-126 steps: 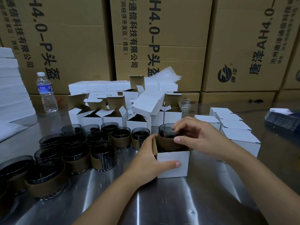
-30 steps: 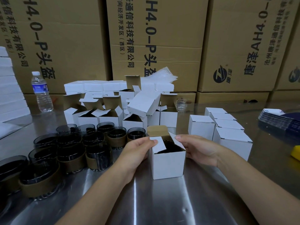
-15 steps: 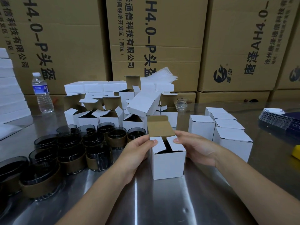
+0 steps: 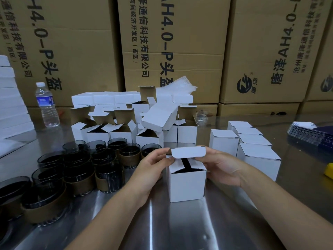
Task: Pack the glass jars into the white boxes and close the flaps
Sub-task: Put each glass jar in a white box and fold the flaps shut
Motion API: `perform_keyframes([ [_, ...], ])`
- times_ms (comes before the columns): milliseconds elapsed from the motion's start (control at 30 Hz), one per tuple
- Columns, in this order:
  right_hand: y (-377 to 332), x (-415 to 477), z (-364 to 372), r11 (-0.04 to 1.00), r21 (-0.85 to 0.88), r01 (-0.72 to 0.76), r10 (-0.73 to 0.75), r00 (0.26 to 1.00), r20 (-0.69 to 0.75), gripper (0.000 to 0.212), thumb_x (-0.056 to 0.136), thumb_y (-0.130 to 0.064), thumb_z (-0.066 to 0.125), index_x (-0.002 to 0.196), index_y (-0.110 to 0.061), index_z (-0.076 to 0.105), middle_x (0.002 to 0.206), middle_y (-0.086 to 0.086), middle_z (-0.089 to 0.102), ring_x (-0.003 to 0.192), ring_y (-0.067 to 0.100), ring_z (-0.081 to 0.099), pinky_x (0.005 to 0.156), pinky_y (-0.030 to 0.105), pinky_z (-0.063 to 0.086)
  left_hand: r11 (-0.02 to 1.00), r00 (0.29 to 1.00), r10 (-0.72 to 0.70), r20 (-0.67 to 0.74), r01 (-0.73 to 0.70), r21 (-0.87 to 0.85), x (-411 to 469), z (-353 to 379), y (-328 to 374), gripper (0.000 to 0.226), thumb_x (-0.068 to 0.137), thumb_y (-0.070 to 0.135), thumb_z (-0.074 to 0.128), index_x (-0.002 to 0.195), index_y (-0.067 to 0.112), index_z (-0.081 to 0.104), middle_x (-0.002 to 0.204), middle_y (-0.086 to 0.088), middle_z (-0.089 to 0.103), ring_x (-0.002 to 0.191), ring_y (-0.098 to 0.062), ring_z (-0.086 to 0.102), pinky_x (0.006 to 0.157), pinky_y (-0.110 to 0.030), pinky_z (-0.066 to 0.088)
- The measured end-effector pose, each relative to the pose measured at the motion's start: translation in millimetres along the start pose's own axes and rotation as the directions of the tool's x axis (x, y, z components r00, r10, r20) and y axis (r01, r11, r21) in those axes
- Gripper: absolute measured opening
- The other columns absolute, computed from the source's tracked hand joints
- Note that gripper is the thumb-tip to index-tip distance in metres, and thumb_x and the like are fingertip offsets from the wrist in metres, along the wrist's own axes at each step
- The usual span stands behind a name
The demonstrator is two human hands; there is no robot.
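Observation:
A small white box (image 4: 187,184) stands on the steel table in front of me, its two side flaps folded in over the jar inside, which is hidden. My left hand (image 4: 153,168) and my right hand (image 4: 221,166) pinch the two ends of the box's top flap (image 4: 188,152) and bend it down toward me over the opening. Several dark glass jars with brown sleeves (image 4: 75,170) stand in a cluster to the left. Open empty white boxes (image 4: 124,134) wait behind them.
Several closed white boxes (image 4: 255,154) line up at the right. Big brown cartons (image 4: 171,51) wall off the back. A water bottle (image 4: 47,105) stands far left, a stack of dark sheets (image 4: 313,134) far right, a yellow item (image 4: 328,170) at the right edge.
The jar went into the box, the side flaps were folded in, and the top flap that stood upright half a second ago is now bent down over the opening.

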State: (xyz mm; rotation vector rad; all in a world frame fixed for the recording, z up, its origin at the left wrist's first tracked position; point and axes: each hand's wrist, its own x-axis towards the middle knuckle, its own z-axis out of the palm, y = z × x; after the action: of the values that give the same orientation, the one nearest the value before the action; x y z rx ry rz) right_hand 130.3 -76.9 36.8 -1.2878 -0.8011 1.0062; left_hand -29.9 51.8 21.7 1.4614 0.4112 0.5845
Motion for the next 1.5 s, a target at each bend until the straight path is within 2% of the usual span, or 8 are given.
perform_keyframes([
  [100,-1.9,-1.1,-1.3,1.0,-0.006,0.005,-0.005,1.0,0.015,0.026,0.061,-0.016,0.078,0.085,-0.025,0.074,0.09,0.006,0.066,0.075,0.018,0.057,0.064,0.026,0.042,1.0,1.0,-0.001,-0.016,0.001,-0.024,-0.6,1.1,0.7,0.019,0.089,0.015,0.064,0.093,0.03,0.075,0.105,0.0,0.072,0.106,-0.019,0.065,0.103,-0.044,0.046],
  [267,-3.1,-2.2,-3.0,1.0,0.002,-0.018,0.018,1.0,0.005,0.024,0.063,-0.009,0.077,0.082,-0.024,0.075,0.09,0.01,0.066,0.074,0.018,0.058,0.064,0.027,0.044,0.998,0.999,-0.032,-0.007,0.032,-0.045,-0.3,1.5,1.6,0.018,0.09,0.012,0.061,0.093,0.025,0.073,0.097,-0.001,0.075,0.089,-0.012,0.07,0.095,-0.037,0.052],
  [567,-5.9,-1.7,-4.2,0.998,0.04,-0.046,0.044,0.998,0.043,0.025,0.065,-0.017,0.058,0.084,-0.018,0.073,0.08,0.002,0.065,0.059,0.011,0.058,0.049,0.019,0.047,0.999,0.999,-0.045,0.002,0.045,-0.029,-1.7,2.4,3.5,0.017,0.09,0.013,0.06,0.097,0.024,0.072,0.106,-0.004,0.072,0.105,-0.019,0.066,0.099,-0.04,0.05],
  [700,-5.4,-1.8,-2.4,0.999,-0.031,-0.028,0.028,0.999,0.018,0.018,0.068,-0.024,0.067,0.084,-0.021,0.074,0.077,-0.001,0.064,0.057,0.008,0.056,0.049,0.018,0.046,0.998,0.999,-0.052,0.0,0.052,-0.038,-1.3,1.5,2.8,0.025,0.089,0.008,0.052,0.098,0.021,0.072,0.108,-0.003,0.072,0.11,-0.019,0.063,0.101,-0.042,0.048],
  [1033,-7.4,-7.6,0.5,0.99,-0.141,0.026,-0.023,0.999,0.023,0.017,0.07,-0.017,0.077,0.087,-0.019,0.074,0.079,-0.003,0.07,0.066,0.008,0.064,0.054,0.018,0.049,0.999,1.0,-0.011,-0.013,0.011,0.042,-2.2,1.2,1.9,0.017,0.084,0.016,0.063,0.085,0.029,0.074,0.111,-0.003,0.067,0.113,-0.022,0.059,0.103,-0.045,0.045],
  [1200,-13.3,-8.7,1.9,0.872,-0.452,0.189,-0.236,0.971,-0.048,0.015,0.085,-0.012,0.066,0.089,-0.019,0.078,0.121,-0.017,0.06,0.105,-0.006,0.058,0.081,0.007,0.045,0.963,0.973,0.223,-0.063,-0.21,0.167,-1.7,1.1,4.3,0.028,0.085,0.002,0.065,0.079,0.029,0.074,0.122,0.011,0.058,0.115,-0.004,0.054,0.101,-0.027,0.041],
  [1367,-14.2,-9.5,8.6,0.746,-0.609,0.271,-0.351,0.936,-0.013,0.017,0.089,-0.01,0.062,0.093,-0.019,0.076,0.114,-0.017,0.064,0.101,-0.01,0.058,0.082,0.003,0.041,0.879,0.921,0.388,-0.004,-0.369,0.302,-2.1,2.0,4.2,0.041,0.09,-0.004,0.055,0.076,0.03,0.071,0.101,0.013,0.067,0.101,-0.001,0.06,0.085,-0.011,0.044],
  [1500,-13.9,-9.6,10.1,0.721,-0.638,0.27,-0.359,0.933,-0.01,0.016,0.087,-0.017,0.066,0.089,-0.028,0.076,0.105,-0.018,0.07,0.1,-0.006,0.061,0.087,0.009,0.045,0.907,0.937,0.349,0.029,-0.345,0.242,-3.7,0.7,3.3,0.026,0.092,0.009,0.058,0.083,0.029,0.073,0.091,0.008,0.071,0.096,-0.007,0.062,0.085,-0.019,0.047],
])
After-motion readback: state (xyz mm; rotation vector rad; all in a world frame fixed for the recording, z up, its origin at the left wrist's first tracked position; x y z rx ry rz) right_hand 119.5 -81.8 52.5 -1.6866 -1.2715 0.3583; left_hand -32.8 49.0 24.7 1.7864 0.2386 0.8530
